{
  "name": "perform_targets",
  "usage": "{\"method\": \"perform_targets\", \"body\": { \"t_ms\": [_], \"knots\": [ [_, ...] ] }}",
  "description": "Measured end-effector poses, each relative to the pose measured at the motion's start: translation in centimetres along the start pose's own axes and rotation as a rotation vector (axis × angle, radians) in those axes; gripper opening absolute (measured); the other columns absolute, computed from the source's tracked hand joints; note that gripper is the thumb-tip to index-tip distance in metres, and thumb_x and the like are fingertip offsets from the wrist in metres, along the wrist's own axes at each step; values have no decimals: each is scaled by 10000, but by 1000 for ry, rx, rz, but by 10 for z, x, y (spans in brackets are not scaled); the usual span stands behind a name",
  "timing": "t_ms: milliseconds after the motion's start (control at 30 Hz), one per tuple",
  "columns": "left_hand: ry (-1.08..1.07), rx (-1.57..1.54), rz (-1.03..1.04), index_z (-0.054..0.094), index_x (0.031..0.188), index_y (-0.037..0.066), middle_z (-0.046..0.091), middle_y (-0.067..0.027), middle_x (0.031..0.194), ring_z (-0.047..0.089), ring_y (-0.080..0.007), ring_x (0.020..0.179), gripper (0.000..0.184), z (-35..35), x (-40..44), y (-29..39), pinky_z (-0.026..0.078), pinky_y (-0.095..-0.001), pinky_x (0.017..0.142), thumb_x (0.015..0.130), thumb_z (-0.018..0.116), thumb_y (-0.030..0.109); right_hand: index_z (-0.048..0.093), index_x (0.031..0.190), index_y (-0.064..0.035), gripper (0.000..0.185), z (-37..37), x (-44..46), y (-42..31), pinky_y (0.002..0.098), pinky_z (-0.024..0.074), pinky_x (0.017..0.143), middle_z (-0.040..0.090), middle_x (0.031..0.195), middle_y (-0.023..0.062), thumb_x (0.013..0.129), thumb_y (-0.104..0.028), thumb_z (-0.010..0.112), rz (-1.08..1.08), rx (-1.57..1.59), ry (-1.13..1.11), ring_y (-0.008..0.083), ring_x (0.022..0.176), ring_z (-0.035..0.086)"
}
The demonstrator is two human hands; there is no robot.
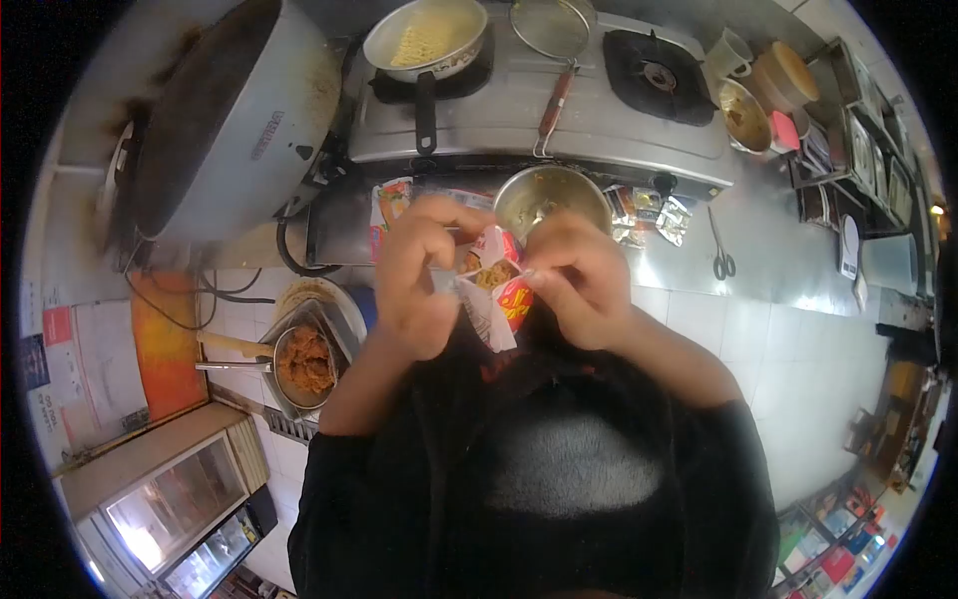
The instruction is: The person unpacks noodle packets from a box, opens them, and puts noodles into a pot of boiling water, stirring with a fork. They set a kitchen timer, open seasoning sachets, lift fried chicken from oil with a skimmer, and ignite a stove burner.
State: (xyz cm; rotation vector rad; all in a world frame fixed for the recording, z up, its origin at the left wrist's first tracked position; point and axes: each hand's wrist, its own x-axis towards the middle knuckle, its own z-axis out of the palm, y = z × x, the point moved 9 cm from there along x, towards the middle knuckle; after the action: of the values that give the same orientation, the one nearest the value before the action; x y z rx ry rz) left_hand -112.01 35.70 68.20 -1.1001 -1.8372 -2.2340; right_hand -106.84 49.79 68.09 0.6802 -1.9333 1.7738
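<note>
Between my two hands is a small red and white packet (511,299), its top open and brownish contents showing inside. My left hand (424,270) grips its left edge with bent fingers. The right edge is pinched between thumb and finger of my right hand (582,280). Just beyond the packet stands a metal bowl (552,190), partly hidden by my right hand. Another colourful packet (391,203) lies behind my left hand. Opened silvery sachets (674,221) lie right of the bowl.
On the stove (529,115), a pan (426,40) holds a noodle block, beside a strainer (551,30). Scissors (721,258) lie on the right counter. A large grey vessel (249,120) stands at upper left, above a pot of reddish food (305,361).
</note>
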Motion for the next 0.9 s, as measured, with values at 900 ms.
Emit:
{"method": "perform_targets", "body": {
  "t_ms": [900],
  "knots": [
    [-496,605,-36,625,862,51,534,-185,1223,540,-327,1064,88,13,7,45,436,-380,874,777,639,69,633,879,-23,69,6,-6,2,345,481,717,616,865,124,819,-41,662,74,-58,-47,268,812,614]
  ]
}}
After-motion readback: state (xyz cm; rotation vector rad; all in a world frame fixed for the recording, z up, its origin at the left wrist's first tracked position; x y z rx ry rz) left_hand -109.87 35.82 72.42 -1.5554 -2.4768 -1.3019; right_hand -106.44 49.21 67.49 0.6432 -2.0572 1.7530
